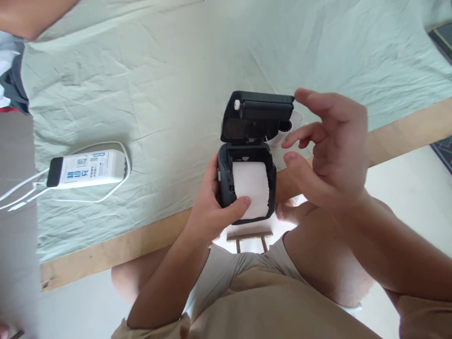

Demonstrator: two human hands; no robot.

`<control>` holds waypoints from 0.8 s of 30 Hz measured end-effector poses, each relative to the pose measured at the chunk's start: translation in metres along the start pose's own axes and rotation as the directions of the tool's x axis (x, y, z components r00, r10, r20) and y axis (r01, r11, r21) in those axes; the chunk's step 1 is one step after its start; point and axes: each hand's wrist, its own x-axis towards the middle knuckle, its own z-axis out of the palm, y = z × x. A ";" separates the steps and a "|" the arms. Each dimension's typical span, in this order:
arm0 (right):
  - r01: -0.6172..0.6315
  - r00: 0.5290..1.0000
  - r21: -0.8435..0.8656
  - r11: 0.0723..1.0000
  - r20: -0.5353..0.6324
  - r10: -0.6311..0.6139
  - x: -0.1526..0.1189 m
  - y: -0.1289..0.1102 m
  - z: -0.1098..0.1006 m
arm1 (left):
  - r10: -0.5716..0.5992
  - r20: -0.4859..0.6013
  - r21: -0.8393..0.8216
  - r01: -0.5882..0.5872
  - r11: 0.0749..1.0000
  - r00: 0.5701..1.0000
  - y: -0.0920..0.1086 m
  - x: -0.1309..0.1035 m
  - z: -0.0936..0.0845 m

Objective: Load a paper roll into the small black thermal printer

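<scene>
A small black receipt printer (pixel 222 186) is held over the table's front edge with its lid (pixel 252 127) swung up. Inside its bay lies a white paper roll (pixel 251 181), whose end has a jagged edge. My left hand (pixel 215 205) grips the printer's left side, its thumb resting on the paper. At the lid's right corner is the index fingertip of my right hand (pixel 334 146); its fingers are apart with nothing in them. Whether that fingertip touches the lid I cannot tell. Partly hidden behind the lid, a white roll with a dark core (pixel 284 129) rests on the table.
A pale green cloth (pixel 158 94) covers the wooden table (pixel 113 245). On the left lies a white charger or power strip (pixel 88 168) with white cables. Another person's arm (pixel 35 16) reaches in at the top left. A dark flat object (pixel 442 42) sits at the right edge.
</scene>
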 end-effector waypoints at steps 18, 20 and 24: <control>-0.445 0.842 0.190 0.875 0.423 0.336 0.003 -0.007 0.008 | 0.038 -0.021 -0.227 -0.041 0.973 0.999 -0.004 -0.001 0.004; -0.450 0.835 0.194 0.872 0.439 0.333 0.004 -0.007 0.007 | 0.032 -0.021 -0.227 -0.036 0.973 0.999 -0.003 -0.001 0.004; -0.511 0.792 0.160 0.844 0.470 0.390 0.004 -0.011 0.004 | 0.049 -0.037 -0.215 -0.055 0.975 0.998 -0.007 -0.002 0.003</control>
